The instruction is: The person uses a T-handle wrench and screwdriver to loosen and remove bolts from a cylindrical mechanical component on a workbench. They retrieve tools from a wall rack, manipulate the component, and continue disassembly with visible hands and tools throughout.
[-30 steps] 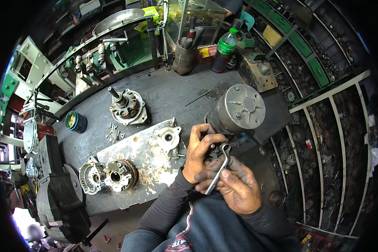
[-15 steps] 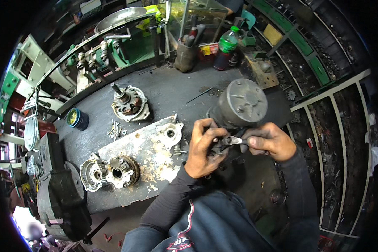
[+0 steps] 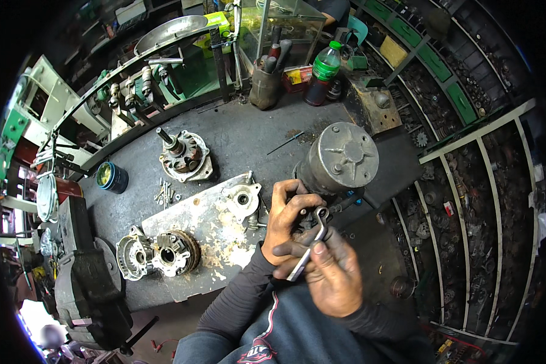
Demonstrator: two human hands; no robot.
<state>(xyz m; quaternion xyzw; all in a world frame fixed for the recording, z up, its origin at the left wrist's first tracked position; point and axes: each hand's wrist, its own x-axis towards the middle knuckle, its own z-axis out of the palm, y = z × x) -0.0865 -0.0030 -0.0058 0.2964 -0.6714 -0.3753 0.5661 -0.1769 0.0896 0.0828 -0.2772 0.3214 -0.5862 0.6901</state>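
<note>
My right hand (image 3: pixel 337 276) grips a box-end wrench (image 3: pixel 314 246), its shiny ring end pointing up and away from me. My left hand (image 3: pixel 290 219) is just left of the wrench, with curled fingers around a dark part that I cannot make out. Behind both hands stands a large grey cylindrical motor housing (image 3: pixel 330 161) with bolts on its end cap. Left of my left hand, a small aluminium end cover (image 3: pixel 244 199) lies on a worn, paint-spattered board (image 3: pixel 209 224).
On the workbench (image 3: pixel 242 136) are a rotor in its housing (image 3: pixel 185 159), a stator (image 3: pixel 177 252), an open housing (image 3: pixel 134 255), loose bolts (image 3: pixel 165 193) and a blue tub (image 3: pixel 112 177). A green-capped bottle (image 3: pixel 323 73) stands behind. A vise (image 3: pixel 91 279) and shelving (image 3: pixel 467 242) flank the bench.
My right hand has come left and toward my body, turning the wrench from sideways to nearly upright in view. My left hand stays close to its place, fingers still curled.
</note>
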